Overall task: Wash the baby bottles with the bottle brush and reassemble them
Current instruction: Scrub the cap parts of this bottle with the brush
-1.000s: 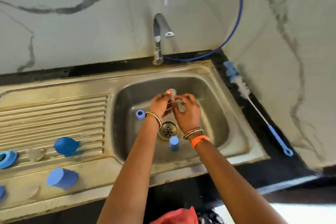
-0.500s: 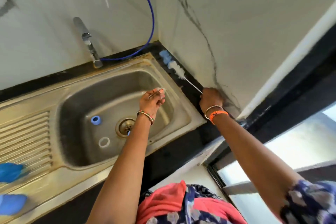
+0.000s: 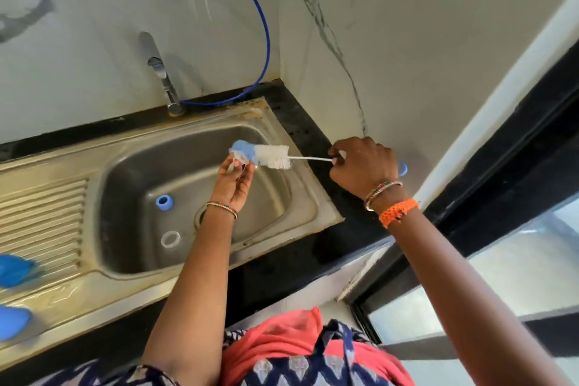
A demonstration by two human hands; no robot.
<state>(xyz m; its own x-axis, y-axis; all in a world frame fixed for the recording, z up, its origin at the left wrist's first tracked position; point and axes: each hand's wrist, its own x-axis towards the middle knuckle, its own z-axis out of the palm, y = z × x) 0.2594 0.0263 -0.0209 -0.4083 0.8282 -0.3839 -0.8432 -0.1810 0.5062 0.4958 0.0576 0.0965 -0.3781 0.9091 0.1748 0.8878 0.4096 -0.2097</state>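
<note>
Washing is barely begun: my right hand [image 3: 363, 166] grips the bottle brush [image 3: 272, 157], my left hand [image 3: 235, 180] pinches a small clear part [image 3: 238, 156] over the sink [image 3: 300, 197]; rings [image 3: 164, 202] lie unwashed, reassembly remains.

dull steel sink [image 3: 307, 197], seemingly plastic-bristled brush [image 3: 272, 157]

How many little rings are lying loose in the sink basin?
2: a blue ring left of the drain, and a clear ring nearer the front wall. The left forearm covers part of the floor, so more may be hidden.
</note>
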